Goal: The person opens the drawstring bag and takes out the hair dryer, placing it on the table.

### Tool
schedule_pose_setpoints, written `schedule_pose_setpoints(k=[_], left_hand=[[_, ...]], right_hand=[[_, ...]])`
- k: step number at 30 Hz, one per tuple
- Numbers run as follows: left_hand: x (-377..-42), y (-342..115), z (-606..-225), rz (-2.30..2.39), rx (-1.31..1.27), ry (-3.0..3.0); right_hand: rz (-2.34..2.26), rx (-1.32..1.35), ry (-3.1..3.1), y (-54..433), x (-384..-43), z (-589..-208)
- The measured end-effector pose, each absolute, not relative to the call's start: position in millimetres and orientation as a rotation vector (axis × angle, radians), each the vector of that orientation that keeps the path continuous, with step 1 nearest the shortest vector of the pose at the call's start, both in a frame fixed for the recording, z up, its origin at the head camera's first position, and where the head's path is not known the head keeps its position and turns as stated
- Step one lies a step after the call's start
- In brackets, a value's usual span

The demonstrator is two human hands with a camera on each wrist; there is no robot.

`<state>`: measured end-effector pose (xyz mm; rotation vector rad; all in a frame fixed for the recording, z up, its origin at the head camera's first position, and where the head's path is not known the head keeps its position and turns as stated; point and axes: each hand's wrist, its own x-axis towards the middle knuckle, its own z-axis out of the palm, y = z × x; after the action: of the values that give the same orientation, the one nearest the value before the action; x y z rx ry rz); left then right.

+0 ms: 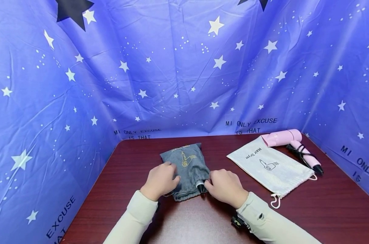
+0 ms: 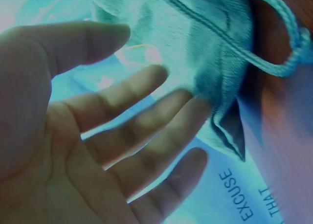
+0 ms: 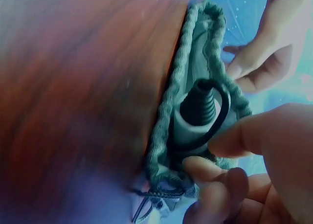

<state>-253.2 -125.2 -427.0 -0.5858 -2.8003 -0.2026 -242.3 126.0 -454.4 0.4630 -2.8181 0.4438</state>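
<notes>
A dark grey drawstring bag [image 1: 192, 173] with a gold hair dryer print lies on the table, mouth toward me. Out of its mouth shows the end of a hair dryer handle [image 3: 193, 136], with a black ribbed cord sleeve and a loop of black cord; the rest is hidden inside. My right hand [image 1: 224, 186] pinches the bag's gathered rim [image 3: 163, 116] beside the handle, thumb and index finger close to it. Over the bag's left side is my left hand [image 1: 160, 180], its fingers [image 2: 142, 121] spread and loosely bent. A drawstring [image 2: 220, 33] loops near them.
To the right lies a white drawstring bag [image 1: 263, 169] printed "Hair Dryer". Behind it are a pink cylindrical barrel [image 1: 283, 137] and a pink handle [image 1: 307, 157] wrapped in black cord. A blue star-patterned cloth [image 1: 178, 67] hangs around the dark red table [image 1: 135, 156].
</notes>
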Motion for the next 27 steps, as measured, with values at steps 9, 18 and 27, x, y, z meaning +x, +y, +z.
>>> schedule_pose_setpoints(k=[9,18,27], left_hand=[[-259.5,-129.6,-434.9,-0.136,-0.491,-2.907],[-260.7,-130.4,-434.9,-0.134,-0.451,-2.959],[-260.1,-130.2,-434.6,-0.050,-0.441,-2.860]], right_hand=[[0.419,0.509,-2.811,119.1,-234.2,-453.0],[0.357,0.557,-2.801,117.3,-233.5,-457.8],[0.365,0.568,-2.821,118.7,-233.2,-456.8]])
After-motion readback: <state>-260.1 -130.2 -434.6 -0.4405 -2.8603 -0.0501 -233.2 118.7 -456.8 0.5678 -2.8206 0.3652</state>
